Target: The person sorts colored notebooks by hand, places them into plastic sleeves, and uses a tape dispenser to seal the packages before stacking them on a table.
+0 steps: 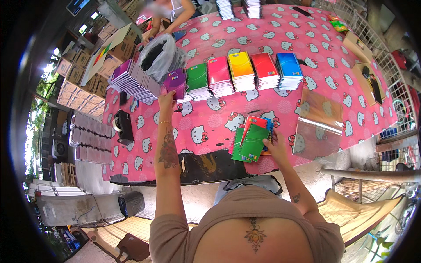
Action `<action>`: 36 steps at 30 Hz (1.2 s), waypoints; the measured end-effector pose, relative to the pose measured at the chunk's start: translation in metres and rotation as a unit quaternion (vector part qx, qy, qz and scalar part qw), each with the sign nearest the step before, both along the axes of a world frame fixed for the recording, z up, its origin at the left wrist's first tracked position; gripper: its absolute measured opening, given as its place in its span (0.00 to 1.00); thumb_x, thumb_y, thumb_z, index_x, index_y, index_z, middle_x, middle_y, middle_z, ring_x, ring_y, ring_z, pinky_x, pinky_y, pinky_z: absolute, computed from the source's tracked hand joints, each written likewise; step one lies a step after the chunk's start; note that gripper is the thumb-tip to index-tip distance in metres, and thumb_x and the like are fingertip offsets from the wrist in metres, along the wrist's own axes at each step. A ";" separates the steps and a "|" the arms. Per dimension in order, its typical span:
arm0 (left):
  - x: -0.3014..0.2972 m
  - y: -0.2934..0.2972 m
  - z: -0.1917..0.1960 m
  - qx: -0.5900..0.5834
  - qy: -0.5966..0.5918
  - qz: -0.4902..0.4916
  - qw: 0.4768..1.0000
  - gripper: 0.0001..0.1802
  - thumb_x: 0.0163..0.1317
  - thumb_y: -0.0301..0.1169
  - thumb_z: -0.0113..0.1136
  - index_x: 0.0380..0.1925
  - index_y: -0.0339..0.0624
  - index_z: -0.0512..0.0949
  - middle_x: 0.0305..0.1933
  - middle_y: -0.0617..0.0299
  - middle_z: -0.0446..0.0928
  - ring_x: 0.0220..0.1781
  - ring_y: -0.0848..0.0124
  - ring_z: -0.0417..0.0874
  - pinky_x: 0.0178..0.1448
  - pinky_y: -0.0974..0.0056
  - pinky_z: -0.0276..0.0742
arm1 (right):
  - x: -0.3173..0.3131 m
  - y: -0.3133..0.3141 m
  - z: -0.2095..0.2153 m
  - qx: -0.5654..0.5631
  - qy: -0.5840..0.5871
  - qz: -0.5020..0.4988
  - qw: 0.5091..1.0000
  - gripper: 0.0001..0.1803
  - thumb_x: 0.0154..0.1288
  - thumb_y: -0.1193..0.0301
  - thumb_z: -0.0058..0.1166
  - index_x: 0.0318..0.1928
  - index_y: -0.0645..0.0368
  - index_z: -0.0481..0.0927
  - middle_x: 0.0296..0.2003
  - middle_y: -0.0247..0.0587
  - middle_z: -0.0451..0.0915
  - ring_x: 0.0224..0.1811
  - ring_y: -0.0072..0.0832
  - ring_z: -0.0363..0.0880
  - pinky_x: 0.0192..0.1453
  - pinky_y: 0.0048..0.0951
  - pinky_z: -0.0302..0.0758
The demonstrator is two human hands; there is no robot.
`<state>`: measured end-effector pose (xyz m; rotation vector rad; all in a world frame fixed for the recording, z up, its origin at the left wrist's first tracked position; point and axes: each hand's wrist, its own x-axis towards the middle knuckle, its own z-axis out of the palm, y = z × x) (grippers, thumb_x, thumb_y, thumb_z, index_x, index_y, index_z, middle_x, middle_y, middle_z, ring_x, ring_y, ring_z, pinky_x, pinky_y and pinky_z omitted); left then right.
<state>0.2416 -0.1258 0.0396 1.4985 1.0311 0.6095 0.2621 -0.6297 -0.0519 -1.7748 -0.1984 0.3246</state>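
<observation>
My left hand (166, 97) reaches forward to the purple spiral notebook (176, 81) on top of a short stack, its fingers closed at the near left corner. My right hand (276, 145) grips the right edge of a small fanned bunch of notebooks low over the near side of the table. A green notebook (255, 143) lies uppermost in that bunch, with red, blue and another green one showing beneath. In a row beyond stand stacks of green (197, 77), pink (219, 71), yellow (241, 65), red (264, 65) and blue notebooks (289, 66).
A leaning purple stack (133, 78) stands left of the row, before a clear plastic bag (162, 55). A black tape dispenser (124, 127) sits at the left edge. Clear plastic sleeves (319, 125) lie on the right. Another person's arm (182, 15) shows at the far side.
</observation>
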 end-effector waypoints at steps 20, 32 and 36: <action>-0.008 -0.283 -0.028 0.438 0.053 -0.320 0.839 0.29 0.62 0.38 0.62 0.61 0.36 0.72 0.61 0.38 0.73 0.64 0.44 0.75 0.68 0.53 0.70 | 0.014 -0.004 0.021 0.108 0.217 -0.066 0.968 0.38 0.66 0.49 0.62 0.63 0.67 0.68 0.54 0.45 0.78 0.56 0.30 0.77 0.61 0.35 0.71; -0.131 -0.230 -0.006 0.206 -0.078 -0.404 0.888 0.44 0.54 0.26 0.65 0.73 0.44 0.60 0.72 0.47 0.65 0.72 0.53 0.67 0.75 0.44 0.61 | -0.004 0.075 0.089 0.235 0.391 0.151 0.877 0.27 0.61 0.67 0.67 0.57 0.64 0.74 0.45 0.43 0.84 0.42 0.30 0.87 0.47 0.34 0.87; -0.172 -0.190 0.018 0.531 -0.139 -0.475 0.688 0.48 0.39 0.26 0.75 0.66 0.47 0.68 0.72 0.45 0.64 0.77 0.44 0.60 0.78 0.35 0.50 | -0.041 0.124 0.100 0.185 0.457 0.220 0.842 0.31 0.63 0.60 0.66 0.61 0.63 0.73 0.50 0.47 0.83 0.50 0.34 0.85 0.54 0.37 0.84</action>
